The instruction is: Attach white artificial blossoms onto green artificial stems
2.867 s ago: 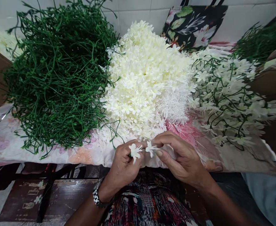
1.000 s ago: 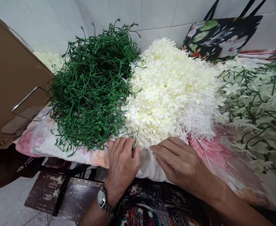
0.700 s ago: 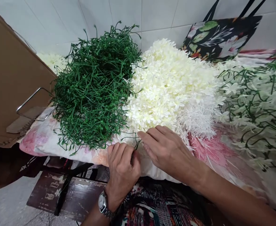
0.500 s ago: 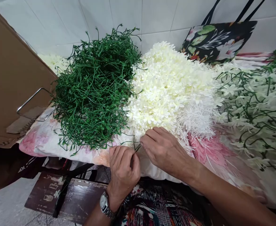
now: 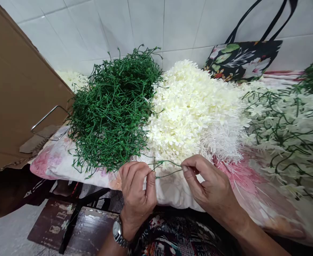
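My left hand (image 5: 137, 188), with a watch on the wrist, is closed in a pinch on one end of a thin green plastic stem (image 5: 167, 164). My right hand (image 5: 207, 185) pinches the stem's other end, so it stretches between both hands above the flowered cloth (image 5: 169, 188). Just behind lies a heap of loose green stems (image 5: 113, 106) on the left. A mound of cream artificial blossoms (image 5: 196, 106) fills the middle, with white spiky pieces (image 5: 220, 142) at its right edge.
Finished sprigs of white flowers on green stems (image 5: 287, 124) lie at the right. A brown cardboard box (image 5: 17, 99) with a metal handle (image 5: 46, 121) stands at the left. A dark floral bag (image 5: 241, 60) leans on the tiled wall. A dark low stool (image 5: 65, 227) sits below.
Both hands left the pile's edge and drew one green stem out between them. The right hand moved right and closed on its end. The camera tilted up slightly.
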Action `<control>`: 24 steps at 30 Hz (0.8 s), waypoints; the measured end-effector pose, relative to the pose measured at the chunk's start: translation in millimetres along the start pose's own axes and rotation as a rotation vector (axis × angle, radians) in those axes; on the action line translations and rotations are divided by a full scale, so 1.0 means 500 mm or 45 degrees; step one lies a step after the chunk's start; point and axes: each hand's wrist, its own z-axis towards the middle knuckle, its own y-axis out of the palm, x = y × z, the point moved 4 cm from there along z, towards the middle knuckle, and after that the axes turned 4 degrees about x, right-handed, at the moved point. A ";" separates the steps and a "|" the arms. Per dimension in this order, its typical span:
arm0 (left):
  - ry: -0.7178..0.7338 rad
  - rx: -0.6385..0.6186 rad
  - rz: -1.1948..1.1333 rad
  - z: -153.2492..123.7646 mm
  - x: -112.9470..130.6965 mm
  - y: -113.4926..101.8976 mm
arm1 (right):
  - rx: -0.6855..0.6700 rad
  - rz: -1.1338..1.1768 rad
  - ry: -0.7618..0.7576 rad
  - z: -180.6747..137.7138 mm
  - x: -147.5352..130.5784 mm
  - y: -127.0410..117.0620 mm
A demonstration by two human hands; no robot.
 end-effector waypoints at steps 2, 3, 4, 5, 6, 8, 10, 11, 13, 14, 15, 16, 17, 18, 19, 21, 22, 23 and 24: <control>0.020 -0.034 0.126 0.007 -0.009 0.008 | 0.032 -0.034 0.059 -0.009 0.010 -0.014; 0.036 -0.083 0.210 0.009 -0.013 0.013 | 0.046 -0.049 0.091 -0.014 0.015 -0.022; 0.056 -0.144 0.294 0.009 -0.016 0.018 | 0.057 -0.061 0.127 -0.019 0.019 -0.030; 0.073 -0.213 0.358 0.007 -0.017 0.023 | 0.068 -0.069 0.170 -0.025 0.024 -0.039; 0.087 -0.267 0.386 0.004 -0.016 0.026 | 0.077 -0.073 0.217 -0.030 0.028 -0.046; 0.096 -0.285 0.331 -0.005 -0.007 0.022 | 0.092 -0.055 0.317 -0.042 0.036 -0.058; 0.100 -0.211 0.169 -0.015 0.012 0.012 | 0.117 0.028 0.421 -0.053 0.041 -0.064; 0.097 -0.193 0.064 -0.020 0.022 0.009 | 0.134 0.095 0.481 -0.059 0.044 -0.065; 0.052 -0.280 -0.172 -0.028 0.043 0.017 | 0.167 0.268 0.615 -0.069 0.048 -0.060; 0.009 -0.350 -0.281 -0.031 0.053 0.026 | 0.173 0.363 0.685 -0.074 0.049 -0.054; -0.037 -0.423 -0.388 -0.031 0.062 0.038 | 0.168 0.455 0.748 -0.078 0.048 -0.046; -0.090 -0.472 -0.498 -0.030 0.071 0.050 | 0.149 0.536 0.797 -0.081 0.045 -0.036; -0.159 -0.488 -0.624 -0.026 0.078 0.061 | 0.119 0.600 0.824 -0.084 0.040 -0.025; -0.235 -0.478 -0.771 -0.021 0.085 0.072 | 0.084 0.638 0.829 -0.085 0.034 -0.013; -0.343 -0.430 -0.913 -0.015 0.087 0.081 | 0.047 0.643 0.808 -0.086 0.027 -0.003; -0.523 -0.328 -1.182 -0.005 0.091 0.094 | -0.014 0.569 0.689 -0.085 0.012 0.008; -0.610 -0.292 -1.279 -0.002 0.089 0.098 | -0.033 0.500 0.583 -0.084 0.005 0.008; -0.683 -0.265 -1.350 0.001 0.086 0.100 | -0.047 0.415 0.453 -0.082 -0.001 0.003; -0.752 -0.250 -1.392 0.002 0.080 0.101 | -0.058 0.316 0.317 -0.081 -0.005 -0.006</control>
